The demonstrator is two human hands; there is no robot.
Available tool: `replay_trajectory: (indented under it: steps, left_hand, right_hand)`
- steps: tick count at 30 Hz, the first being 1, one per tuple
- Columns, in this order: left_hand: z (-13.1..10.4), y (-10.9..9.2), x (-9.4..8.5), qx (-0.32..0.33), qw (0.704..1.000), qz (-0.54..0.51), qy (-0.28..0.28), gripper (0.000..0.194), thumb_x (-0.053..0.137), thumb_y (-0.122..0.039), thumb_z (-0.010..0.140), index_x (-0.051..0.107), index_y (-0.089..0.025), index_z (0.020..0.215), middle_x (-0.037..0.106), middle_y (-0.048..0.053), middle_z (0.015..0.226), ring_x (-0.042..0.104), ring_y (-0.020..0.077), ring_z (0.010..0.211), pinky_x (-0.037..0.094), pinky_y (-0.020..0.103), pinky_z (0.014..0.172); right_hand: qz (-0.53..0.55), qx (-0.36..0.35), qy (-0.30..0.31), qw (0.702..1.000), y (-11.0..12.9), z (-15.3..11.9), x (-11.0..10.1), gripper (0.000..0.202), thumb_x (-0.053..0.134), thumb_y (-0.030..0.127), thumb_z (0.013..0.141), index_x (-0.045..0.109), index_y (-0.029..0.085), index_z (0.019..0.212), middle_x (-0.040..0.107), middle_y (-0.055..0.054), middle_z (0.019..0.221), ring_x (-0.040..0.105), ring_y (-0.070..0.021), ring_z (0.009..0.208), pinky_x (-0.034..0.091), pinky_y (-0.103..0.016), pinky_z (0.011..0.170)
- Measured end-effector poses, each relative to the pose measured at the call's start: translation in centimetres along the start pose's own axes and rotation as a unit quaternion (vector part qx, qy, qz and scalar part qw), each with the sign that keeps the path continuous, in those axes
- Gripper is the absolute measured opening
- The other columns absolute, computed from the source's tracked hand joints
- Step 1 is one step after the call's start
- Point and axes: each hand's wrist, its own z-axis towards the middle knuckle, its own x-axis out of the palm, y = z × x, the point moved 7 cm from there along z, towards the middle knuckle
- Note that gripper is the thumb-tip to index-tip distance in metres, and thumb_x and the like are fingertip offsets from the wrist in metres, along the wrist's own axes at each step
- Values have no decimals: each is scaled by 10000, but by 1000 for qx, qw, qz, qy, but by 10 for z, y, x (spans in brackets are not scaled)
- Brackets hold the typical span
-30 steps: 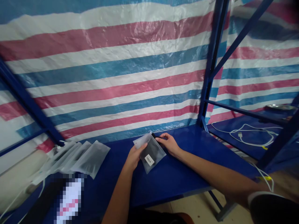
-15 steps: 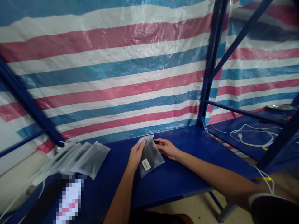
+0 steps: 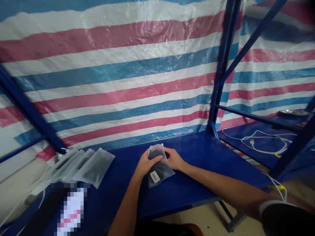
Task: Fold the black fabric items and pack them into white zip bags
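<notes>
A frosted plastic bag [image 3: 165, 170] with a dark item inside and a white barcode label [image 3: 155, 177] is held above the blue table. My left hand [image 3: 147, 163] grips its left side, thumb lying across the front. At the bag's upper right edge is my right hand [image 3: 174, 159], its fingers curled partly behind the bag. A small black object [image 3: 167, 155] shows between that hand and the bag; its kind is unclear, and the right fingertips are hidden.
Several similar frosted bags [image 3: 98, 167] lie overlapping at the left of the blue table [image 3: 197, 183]. A white cable [image 3: 261, 150] is coiled on the neighbouring blue surface at right. Blue metal posts [image 3: 218, 82] stand before a striped tarp [image 3: 123, 82].
My left thumb has moved right across the bag's front. The right hand has closed in against the bag's edge, and less of the black object shows.
</notes>
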Motion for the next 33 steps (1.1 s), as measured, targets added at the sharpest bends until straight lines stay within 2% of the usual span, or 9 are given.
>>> replay_trajectory:
  steps: [5,10,13,15,19,23,28,31,33]
  left_hand:
    - [-2,-2,1,-10,1000,-23,4,567,894,-494,801,743,-205,1264,805,103,1217,750,323,1139,577,399,991]
    - [-7,-8,13,20,999,27,27,629,942,-455,751,726,-244,1303,783,102,1285,721,343,1213,556,410,1034]
    - [-7,-8,15,24,1000,2,17,631,931,-461,768,712,-240,1317,781,101,1287,722,331,1213,557,402,1034]
    - [-5,-5,9,2,999,-42,-16,626,917,-490,779,712,-224,1308,796,99,1244,744,322,1157,581,389,983]
    - [-4,2,-8,-43,989,-98,-99,637,911,-528,776,720,-212,1295,813,96,1191,769,306,1086,606,374,938]
    - [-1,3,-9,-32,993,-73,-83,692,968,-482,718,720,-224,1311,809,100,1214,764,312,1119,608,388,964]
    - [4,24,-17,-56,979,-147,-128,712,862,-622,814,707,-215,1377,792,121,1295,742,318,1203,587,418,1028]
    - [5,34,-20,-61,985,-106,-119,687,718,-744,881,783,-172,1255,821,131,1208,725,350,1232,551,461,1077]
    - [6,37,-21,-53,989,-76,-117,683,705,-764,877,812,-170,1196,832,117,1165,717,362,1240,523,464,1107]
  right_hand:
    - [80,32,20,996,-7,3,2,466,728,582,944,799,255,1267,790,-70,1261,715,-338,1195,540,-491,1069]
    - [39,70,-71,994,-19,4,-9,396,896,512,778,851,231,1053,832,-48,1010,760,-330,996,576,-484,968]
    - [47,73,-98,991,-18,4,-14,465,970,443,681,820,232,1066,831,-49,1028,761,-319,999,579,-472,973]
    - [122,113,-97,981,-21,3,-14,567,1004,433,633,773,241,1114,832,-49,1024,773,-300,947,603,-455,919]
    - [267,189,-43,944,-21,-1,-1,632,1008,483,649,712,229,1146,822,-71,1086,792,-263,884,628,-400,824]
    - [276,196,8,941,-16,-6,9,582,983,512,692,742,212,1129,821,-58,1031,791,-267,921,623,-371,825]
    - [272,195,-62,940,-25,-3,-4,648,957,559,712,708,255,1227,814,-23,955,778,-262,855,600,-340,714]
    - [256,194,-106,941,-31,-1,-17,631,935,593,732,689,265,1211,812,-20,971,772,-274,889,595,-340,712]
    - [253,203,-93,941,-33,0,-19,615,939,581,729,691,263,1193,814,-23,999,770,-282,921,603,-351,735]
